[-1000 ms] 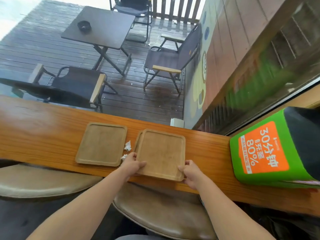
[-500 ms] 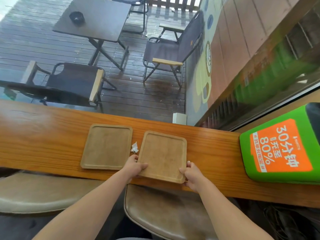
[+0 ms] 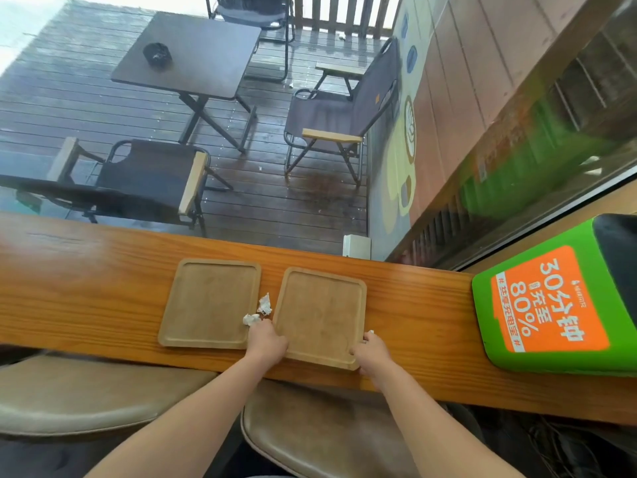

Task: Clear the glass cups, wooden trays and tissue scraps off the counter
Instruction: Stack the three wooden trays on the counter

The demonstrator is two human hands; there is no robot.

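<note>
Two square wooden trays lie side by side on the wooden counter point(image 3: 86, 291). My left hand point(image 3: 266, 343) grips the near left corner of the right tray point(image 3: 322, 313). My right hand point(image 3: 372, 353) grips its near right corner. In the earlier frames another tray edge showed under this one; now it is hidden. The left tray point(image 3: 212, 301) lies flat and untouched. White tissue scraps point(image 3: 264, 304) sit in the gap between the trays, one scrap point(image 3: 251, 319) just beyond my left fingers. A tiny white scrap point(image 3: 371, 332) peeks out by my right fingers. No glass cups are in view.
A green box with an orange label point(image 3: 551, 298) stands on the counter at the right. Two brown padded stools point(image 3: 320, 439) sit under the near edge. Beyond the window are a wet deck, a dark table point(image 3: 193, 53) and folding chairs.
The upper tray has been squared over the one beneath it, so the lower edge no longer shows. Both hands stay on its near corners. More tissue scraps show between the trays.
</note>
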